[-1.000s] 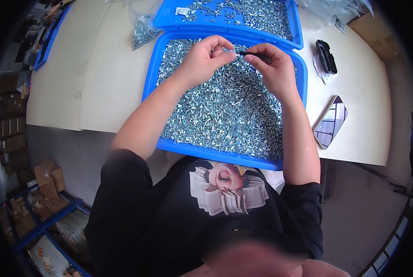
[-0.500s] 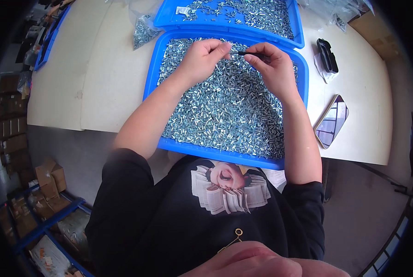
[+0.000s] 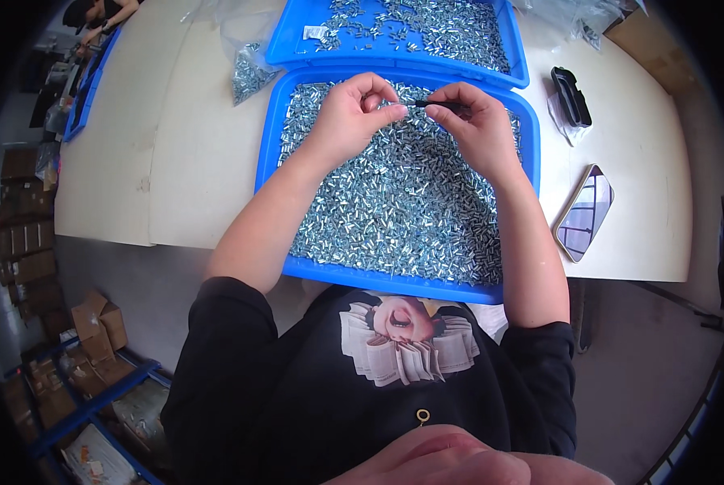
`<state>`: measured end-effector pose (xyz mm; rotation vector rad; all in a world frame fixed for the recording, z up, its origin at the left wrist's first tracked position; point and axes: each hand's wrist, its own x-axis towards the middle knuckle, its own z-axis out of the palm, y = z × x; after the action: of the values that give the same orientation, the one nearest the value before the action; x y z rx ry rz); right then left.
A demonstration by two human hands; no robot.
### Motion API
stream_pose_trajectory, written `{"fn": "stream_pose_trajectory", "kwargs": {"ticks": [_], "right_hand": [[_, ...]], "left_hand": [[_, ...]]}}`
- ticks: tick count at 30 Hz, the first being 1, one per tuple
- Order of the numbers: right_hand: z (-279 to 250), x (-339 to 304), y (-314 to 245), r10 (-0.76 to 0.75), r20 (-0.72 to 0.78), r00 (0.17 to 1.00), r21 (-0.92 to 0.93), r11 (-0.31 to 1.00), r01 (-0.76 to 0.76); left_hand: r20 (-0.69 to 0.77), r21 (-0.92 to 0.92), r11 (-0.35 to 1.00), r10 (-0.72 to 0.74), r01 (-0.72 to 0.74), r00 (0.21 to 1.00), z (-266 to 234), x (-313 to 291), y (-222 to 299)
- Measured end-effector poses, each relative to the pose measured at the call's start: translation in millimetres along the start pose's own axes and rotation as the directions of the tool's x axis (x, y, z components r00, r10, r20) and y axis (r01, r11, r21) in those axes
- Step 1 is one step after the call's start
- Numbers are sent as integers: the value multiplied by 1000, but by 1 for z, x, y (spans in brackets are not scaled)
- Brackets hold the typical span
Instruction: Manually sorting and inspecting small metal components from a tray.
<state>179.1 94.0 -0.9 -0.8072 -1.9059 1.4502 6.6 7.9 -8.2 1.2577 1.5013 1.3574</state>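
Observation:
Over the near blue bin (image 3: 378,283), which is full of small shiny metal pin-like pieces (image 3: 410,202), both my hands are raised near its far side. Between thumb and fingertips my right hand (image 3: 483,125) pinches a slim black tool (image 3: 421,103), whose thin tip points left. My left hand (image 3: 354,117) is closed, thumb and forefinger meeting at that tip. Whatever it holds there is too small to make out.
A second blue bin (image 3: 394,61) with more pieces sits behind. To its left lies a clear bag of pieces (image 3: 253,73). A phone (image 3: 586,212) and a black case (image 3: 570,97) are on the table at right. Another person (image 3: 107,16) is at far upper left.
My left thumb has straightened toward the tool, and the fingertips have come close to its tip. The whole view has shifted slightly, bringing another person in at the upper left.

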Motion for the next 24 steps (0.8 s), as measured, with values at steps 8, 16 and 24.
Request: {"fn": "stream_pose_trajectory", "kwargs": {"ticks": [8, 16, 24], "right_hand": [[0, 0, 2, -11, -1, 1000, 7, 1000, 11], [0, 1, 2, -2, -10, 1000, -2, 1000, 2], [0, 0, 1, -7, -16, 1000, -10, 1000, 6]], "left_hand": [[92, -199, 949, -229, 243, 969, -4, 0, 11], [240, -566, 682, -401, 463, 884, -15, 6, 5], [230, -524, 703, -427, 481, 875, -14, 5, 1]]}}
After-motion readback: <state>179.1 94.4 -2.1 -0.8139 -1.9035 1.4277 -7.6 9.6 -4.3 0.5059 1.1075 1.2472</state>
